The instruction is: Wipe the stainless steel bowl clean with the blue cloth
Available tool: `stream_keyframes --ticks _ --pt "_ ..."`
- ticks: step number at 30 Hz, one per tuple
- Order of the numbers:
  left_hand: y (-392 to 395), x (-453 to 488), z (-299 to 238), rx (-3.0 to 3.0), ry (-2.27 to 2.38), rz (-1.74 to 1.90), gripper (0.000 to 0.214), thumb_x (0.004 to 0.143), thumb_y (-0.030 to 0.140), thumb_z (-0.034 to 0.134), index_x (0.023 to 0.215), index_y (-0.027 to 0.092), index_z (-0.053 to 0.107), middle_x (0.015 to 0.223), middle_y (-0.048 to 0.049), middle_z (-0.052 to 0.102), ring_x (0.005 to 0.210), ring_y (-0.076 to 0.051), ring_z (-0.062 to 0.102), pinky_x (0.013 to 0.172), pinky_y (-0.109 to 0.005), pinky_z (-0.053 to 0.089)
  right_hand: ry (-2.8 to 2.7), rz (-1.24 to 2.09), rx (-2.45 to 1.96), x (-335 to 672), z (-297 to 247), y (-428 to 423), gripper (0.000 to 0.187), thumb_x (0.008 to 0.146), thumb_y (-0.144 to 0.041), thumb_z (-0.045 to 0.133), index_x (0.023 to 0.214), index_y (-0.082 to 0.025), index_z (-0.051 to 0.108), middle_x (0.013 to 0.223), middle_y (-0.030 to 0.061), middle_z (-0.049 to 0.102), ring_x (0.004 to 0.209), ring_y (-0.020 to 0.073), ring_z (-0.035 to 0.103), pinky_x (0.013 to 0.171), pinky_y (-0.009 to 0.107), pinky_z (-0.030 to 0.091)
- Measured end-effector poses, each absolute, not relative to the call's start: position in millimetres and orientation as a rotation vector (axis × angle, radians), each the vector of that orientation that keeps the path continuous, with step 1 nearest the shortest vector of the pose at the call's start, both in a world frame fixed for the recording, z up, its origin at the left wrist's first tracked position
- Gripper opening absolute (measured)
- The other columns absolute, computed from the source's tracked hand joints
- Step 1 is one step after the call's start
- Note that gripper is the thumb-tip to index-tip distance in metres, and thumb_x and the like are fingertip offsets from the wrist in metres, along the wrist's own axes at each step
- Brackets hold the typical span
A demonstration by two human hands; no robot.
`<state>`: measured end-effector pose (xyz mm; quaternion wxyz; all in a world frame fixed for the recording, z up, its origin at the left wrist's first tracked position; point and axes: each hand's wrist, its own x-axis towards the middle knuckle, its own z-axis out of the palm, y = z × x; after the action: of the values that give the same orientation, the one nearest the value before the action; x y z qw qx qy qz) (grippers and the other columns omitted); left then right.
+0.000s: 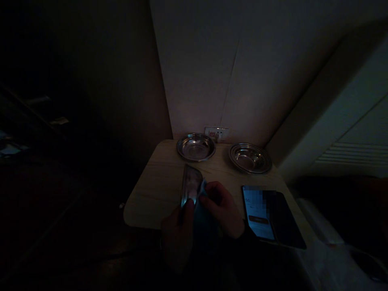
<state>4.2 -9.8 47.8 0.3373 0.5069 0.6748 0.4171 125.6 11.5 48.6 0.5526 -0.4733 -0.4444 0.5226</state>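
Note:
A shiny metal dish (191,180) is tilted up on edge above the near part of the small table (151,186). My left hand (178,238) is closed on its near rim, the thumb lying over the inner face. Pinched in the fingers of my right hand (224,208) is a blue cloth (202,192), pressed against the dish's right edge. The cloth's lower part hangs down into deep shadow. Behind the dish, a round metal plate (196,148) lies on the table. Dim light hides the fingertips in part.
A stack of metal bowls (250,158) sits at the table's back right. Nearer, a lit phone (259,214) in an opened dark cover (286,220) lies by the right edge. A wall socket (216,132) is just above the table's back edge. The left side is very dark.

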Motion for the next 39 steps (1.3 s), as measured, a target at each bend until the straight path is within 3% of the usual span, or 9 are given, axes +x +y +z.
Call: stream_keyframes --ticks 14,20,27,39 --pt "-9 1 45 1.352 1.738 1.143 0.047 0.078 0.054 0.043 0.066 0.016 0.068 0.061 -0.0049 0.068 0.058 -0.016 0.061 0.05 -0.02 0.043 -1.01 1.26 -1.086 121 49 14 0.022 0.065 -0.027 0.062 0.082 -0.021 0.051 0.075 -0.003 0.054 0.072 0.0132 0.053 0.066 0.026 0.041" --pt "-11 3 45 1.304 1.766 1.117 0.047 0.078 0.054 0.044 0.073 0.016 0.07 0.067 -0.0058 0.07 0.064 -0.016 0.063 0.055 -0.02 0.045 -1.085 1.17 -1.206 122 51 19 0.024 0.062 -0.028 0.066 0.077 -0.021 0.048 0.066 -0.0053 0.048 0.062 0.0113 0.046 0.058 0.024 0.038" --pt "-13 6 46 1.398 1.804 1.04 0.046 0.079 0.051 0.042 0.069 0.016 0.07 0.059 -0.0045 0.067 0.055 -0.014 0.06 0.049 -0.02 0.042 -1.029 1.219 -1.253 126 58 22 0.025 0.06 -0.031 0.066 0.074 -0.02 0.048 0.061 -0.0068 0.046 0.057 0.0099 0.043 0.053 0.023 0.034" --pt "-13 6 39 1.446 1.773 1.043 0.045 0.08 0.052 0.041 0.07 0.017 0.069 0.06 -0.0037 0.067 0.057 -0.014 0.06 0.052 -0.021 0.041 -1.015 1.278 -1.207 129 54 24 0.025 0.059 -0.025 0.064 0.076 -0.02 0.048 0.066 -0.0054 0.05 0.06 0.0106 0.047 0.056 0.023 0.036"
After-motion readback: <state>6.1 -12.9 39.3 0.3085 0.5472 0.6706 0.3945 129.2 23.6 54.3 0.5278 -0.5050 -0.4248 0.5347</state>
